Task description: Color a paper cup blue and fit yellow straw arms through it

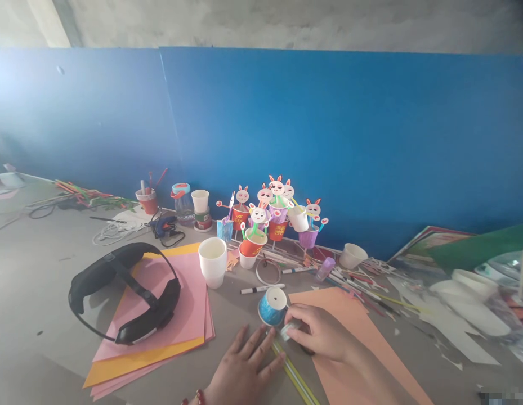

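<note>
My left hand (249, 365) lies palm down on the table with its fingers spread. Its fingertips rest at the end of some thin yellow and white sticks (295, 376). My right hand (322, 331) is closed in a pinch on a small whitish, translucent piece (290, 328), whose kind I cannot make out. Something dark shows partly beneath that hand. Just beyond both hands, a paper cup coloured blue (271, 313) stands upside down, with a small dark hole in its base. Under my right forearm lies a sheet of orange paper (335, 306).
Left of my hands, a black headset (149, 298) sits on pink and orange paper (193, 320). A white cup (213, 261) and capped markers (262, 289) are ahead. Rabbit-faced cup figures (253, 243) stand before the blue partition (329, 129). Paper scraps (451, 320) litter the right.
</note>
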Demonstrator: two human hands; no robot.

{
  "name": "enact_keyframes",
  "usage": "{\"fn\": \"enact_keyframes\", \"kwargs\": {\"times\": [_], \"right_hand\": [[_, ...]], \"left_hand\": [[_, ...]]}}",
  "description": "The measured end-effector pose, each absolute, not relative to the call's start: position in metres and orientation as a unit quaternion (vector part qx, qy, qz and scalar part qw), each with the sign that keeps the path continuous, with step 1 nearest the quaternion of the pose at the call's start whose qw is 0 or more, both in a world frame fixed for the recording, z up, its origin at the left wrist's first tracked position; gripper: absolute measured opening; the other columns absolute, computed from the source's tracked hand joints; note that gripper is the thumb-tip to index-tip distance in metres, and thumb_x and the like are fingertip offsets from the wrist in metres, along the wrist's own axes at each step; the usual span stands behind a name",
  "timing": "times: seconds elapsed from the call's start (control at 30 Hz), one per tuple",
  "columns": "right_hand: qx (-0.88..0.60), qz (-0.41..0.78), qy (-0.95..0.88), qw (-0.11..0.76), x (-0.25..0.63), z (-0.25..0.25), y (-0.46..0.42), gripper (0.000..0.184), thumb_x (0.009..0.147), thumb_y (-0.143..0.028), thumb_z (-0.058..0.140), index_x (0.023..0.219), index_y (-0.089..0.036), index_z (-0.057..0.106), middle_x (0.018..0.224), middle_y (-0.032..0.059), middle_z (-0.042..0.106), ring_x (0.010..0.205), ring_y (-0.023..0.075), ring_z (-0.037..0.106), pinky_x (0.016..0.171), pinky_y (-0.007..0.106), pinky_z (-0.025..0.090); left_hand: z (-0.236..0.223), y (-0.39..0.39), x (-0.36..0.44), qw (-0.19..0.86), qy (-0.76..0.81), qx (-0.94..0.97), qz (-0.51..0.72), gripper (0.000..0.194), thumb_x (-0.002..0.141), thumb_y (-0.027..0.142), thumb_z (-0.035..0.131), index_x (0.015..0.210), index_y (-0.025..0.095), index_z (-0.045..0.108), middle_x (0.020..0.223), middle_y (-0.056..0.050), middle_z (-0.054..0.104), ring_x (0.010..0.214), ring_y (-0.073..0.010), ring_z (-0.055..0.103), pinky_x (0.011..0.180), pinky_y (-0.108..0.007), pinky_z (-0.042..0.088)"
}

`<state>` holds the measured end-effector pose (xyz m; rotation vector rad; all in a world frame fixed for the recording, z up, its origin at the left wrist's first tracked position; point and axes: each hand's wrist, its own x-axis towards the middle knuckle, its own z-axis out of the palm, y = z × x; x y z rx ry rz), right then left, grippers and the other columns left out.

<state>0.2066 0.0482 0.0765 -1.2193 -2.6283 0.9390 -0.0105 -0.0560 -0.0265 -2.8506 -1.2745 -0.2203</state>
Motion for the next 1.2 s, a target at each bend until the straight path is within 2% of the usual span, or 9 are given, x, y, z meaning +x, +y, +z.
{"fn": "enact_keyframes", "kwargs": {"times": [0.17, 0.33, 0.5, 0.8, 1.2], "right_hand": [[-0.41, 0.233, -0.881, 0.031, 0.198, 0.08, 0.038, 0.002, 0.083, -0.024, 0.06, 0.084, -0.023, 0.062, 0.086, -0.001, 0.07, 0.079, 0.0187, 0.065, 0.066, 0.025, 0.038], [-0.437, 0.162, -0.885, 0.009, 0.19, 0.08, 0.028, 0.004, 0.086, -0.026, 0.06, 0.088, -0.024, 0.061, 0.089, 0.0012, 0.072, 0.082, 0.0225, 0.068, 0.064, 0.027, 0.035], [-0.451, 0.113, -0.885, -0.013, 0.187, 0.078, 0.023, 0.006, 0.084, -0.027, 0.062, 0.09, -0.024, 0.062, 0.092, 0.0016, 0.075, 0.084, 0.0235, 0.071, 0.063, 0.027, 0.036], [-0.455, 0.032, -0.888, -0.048, 0.174, 0.073, 0.017, 0.012, 0.083, -0.023, 0.062, 0.095, -0.022, 0.063, 0.093, 0.0068, 0.076, 0.086, 0.029, 0.074, 0.064, 0.03, 0.04], [-0.453, -0.025, -0.888, -0.073, 0.168, 0.073, 0.013, 0.015, 0.082, -0.024, 0.068, 0.096, -0.021, 0.064, 0.091, 0.0078, 0.075, 0.083, 0.0269, 0.074, 0.061, 0.03, 0.039]], "left_hand": [[-0.023, -0.056, -0.011, -0.004, -0.407, -0.911, -0.07, 0.058, 0.102, 0.041, 0.045, 0.157, 0.03, 0.031, 0.163, -0.012, 0.037, 0.144, -0.0336, 0.044, 0.112, -0.053, 0.031], [-0.022, -0.055, -0.011, -0.011, -0.403, -0.913, -0.066, 0.057, 0.103, 0.041, 0.042, 0.157, 0.028, 0.031, 0.163, -0.015, 0.035, 0.144, -0.0356, 0.044, 0.111, -0.054, 0.033], [-0.026, -0.055, -0.013, -0.004, -0.402, -0.913, -0.071, 0.062, 0.101, 0.04, 0.047, 0.159, 0.028, 0.026, 0.164, -0.015, 0.035, 0.145, -0.0339, 0.043, 0.115, -0.052, 0.03], [-0.03, -0.055, -0.013, 0.0, -0.401, -0.913, -0.072, 0.063, 0.1, 0.044, 0.047, 0.158, 0.027, 0.027, 0.165, -0.015, 0.032, 0.146, -0.0347, 0.041, 0.115, -0.053, 0.029], [-0.027, -0.056, -0.014, -0.01, -0.399, -0.914, -0.071, 0.059, 0.102, 0.042, 0.044, 0.157, 0.027, 0.029, 0.164, -0.017, 0.032, 0.146, -0.0369, 0.04, 0.114, -0.055, 0.03]]}}
